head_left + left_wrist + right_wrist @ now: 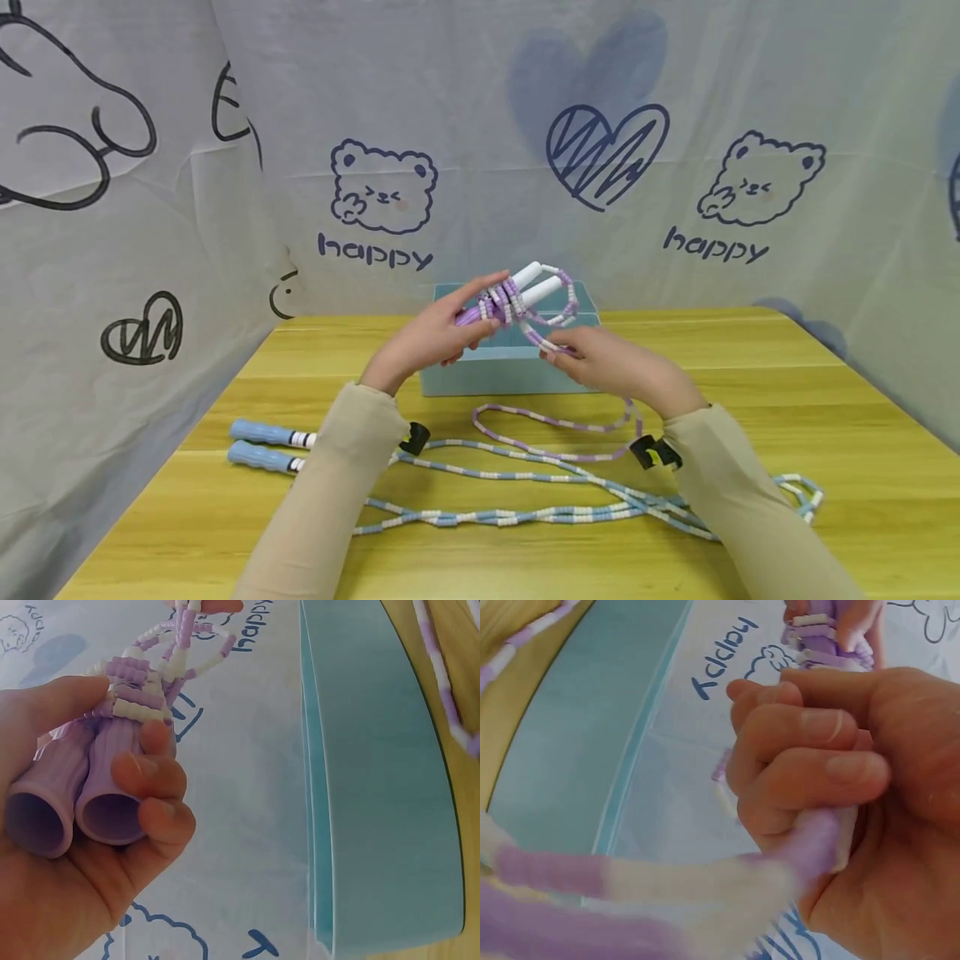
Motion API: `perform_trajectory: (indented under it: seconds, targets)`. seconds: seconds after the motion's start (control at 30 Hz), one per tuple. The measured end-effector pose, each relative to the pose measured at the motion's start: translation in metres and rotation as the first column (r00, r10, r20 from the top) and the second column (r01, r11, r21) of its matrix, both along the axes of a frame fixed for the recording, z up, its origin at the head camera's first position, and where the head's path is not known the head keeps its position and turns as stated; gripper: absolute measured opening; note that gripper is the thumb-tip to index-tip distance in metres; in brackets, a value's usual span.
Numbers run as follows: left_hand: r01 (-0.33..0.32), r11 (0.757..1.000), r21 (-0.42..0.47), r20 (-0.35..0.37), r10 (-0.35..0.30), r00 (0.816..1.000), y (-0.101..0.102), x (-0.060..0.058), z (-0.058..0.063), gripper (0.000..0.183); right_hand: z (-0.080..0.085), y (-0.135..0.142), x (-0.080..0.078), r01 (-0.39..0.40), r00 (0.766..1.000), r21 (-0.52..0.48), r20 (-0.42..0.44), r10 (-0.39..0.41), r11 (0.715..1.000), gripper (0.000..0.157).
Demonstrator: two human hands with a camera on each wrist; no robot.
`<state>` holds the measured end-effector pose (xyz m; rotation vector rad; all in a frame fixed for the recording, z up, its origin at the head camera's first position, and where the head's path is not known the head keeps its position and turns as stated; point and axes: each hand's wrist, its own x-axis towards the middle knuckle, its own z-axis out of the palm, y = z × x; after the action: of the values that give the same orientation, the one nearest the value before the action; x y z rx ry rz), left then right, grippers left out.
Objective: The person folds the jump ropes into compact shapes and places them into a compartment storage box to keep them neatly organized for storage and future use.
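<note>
My left hand point(438, 329) grips the two handles of a purple and white beaded jump rope, side by side, above a light blue box point(510, 375). In the left wrist view the hollow purple handle ends point(112, 814) face the camera, and beaded cord point(135, 694) is wrapped around the handles. White handle tips point(542, 290) stick out beyond the wraps. Fingers of my right hand point(611, 367) are curled round the rope's beaded cord point(814, 840), just right of the handles. A loop of this cord point(555, 419) hangs down to the table.
A second jump rope, blue and white, lies on the wooden table point(847, 392). Its blue handles point(262, 457) are at the left, and its cord point(510, 517) stretches under my forearms to the right. Printed white cloth point(487, 192) hangs behind.
</note>
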<state>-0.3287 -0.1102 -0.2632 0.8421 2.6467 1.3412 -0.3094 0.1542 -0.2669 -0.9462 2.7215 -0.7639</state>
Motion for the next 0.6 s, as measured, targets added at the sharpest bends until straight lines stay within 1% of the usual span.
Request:
perform_trajectory:
  seconds: [0.13,0.23,0.3,0.4,0.5,0.6]
  targets:
    - [-0.056,0.996,-0.067,-0.042,0.053,0.998,-0.001,0.001,0.001,0.060,0.003,0.004,0.002,-0.010,1.000,0.003,0.021,0.010,1.000,0.016]
    - [-0.084,0.991,-0.105,-0.064,0.078,0.995,-0.002,0.001,0.001,0.060,0.005,0.007,0.002,-0.009,1.000,0.002,0.024,0.009,1.000,0.018]
    - [-0.092,0.988,-0.126,-0.082,0.082,0.993,-0.002,0.001,0.001,0.059,0.006,0.009,0.002,-0.008,1.000,-0.001,0.027,0.008,1.000,0.017]
    - [-0.100,0.982,-0.160,-0.133,0.079,0.988,-0.001,0.000,0.002,0.059,0.009,0.011,0.002,-0.005,1.000,-0.009,0.020,0.005,1.000,0.017]
    - [-0.110,0.976,-0.190,-0.185,0.074,0.980,0.000,0.000,0.002,0.060,0.012,0.012,0.004,0.005,1.000,-0.004,0.002,-0.005,1.000,0.025]
    - [-0.116,0.972,-0.205,-0.204,0.074,0.976,0.000,0.000,0.001,0.060,0.015,0.012,0.007,0.014,1.000,0.006,-0.005,-0.014,1.000,0.032]
